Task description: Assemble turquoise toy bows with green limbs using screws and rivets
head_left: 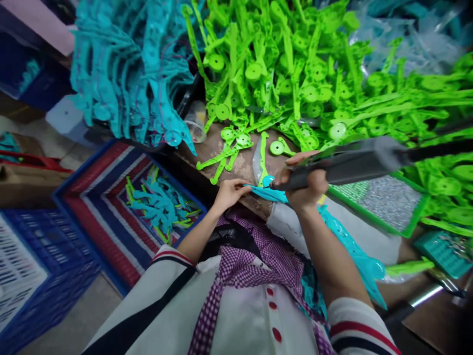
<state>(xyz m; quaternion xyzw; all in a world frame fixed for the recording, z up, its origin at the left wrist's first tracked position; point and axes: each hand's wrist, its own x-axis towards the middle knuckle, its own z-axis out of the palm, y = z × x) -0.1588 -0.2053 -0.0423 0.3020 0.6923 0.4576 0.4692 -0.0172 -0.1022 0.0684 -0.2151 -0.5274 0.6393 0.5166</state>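
Pinching the near end of a cyan plastic strip [347,246], the left hand [229,192] has thumb and fingers closed together on it right at the table edge [240,165]. Just beside it, the right hand [306,187] is wrapped tight around a dark grey tool [354,165]. The tool's tip sits on the strip's round end, right between the two hands.

So the strip starts at the left fingertips, passes under the right hand and trails off down and to the right across the lap. Its long axis runs diagonally, round end toward the table and tail toward the lower right. The tool's handle is kinda blurry, but it sticks out to the right and slightly up, nearly level.

Further out, a big pile of green plastic pieces [295,74] covers the table. A bunch of cyan ones [129,74] is heaped at the upper left. A green-rimmed tray [384,199] sits to the right of the hands. Down on the left there's a striped woven bag [99,197] with more cyan bits in it, and a blue crate [29,266] next to that.
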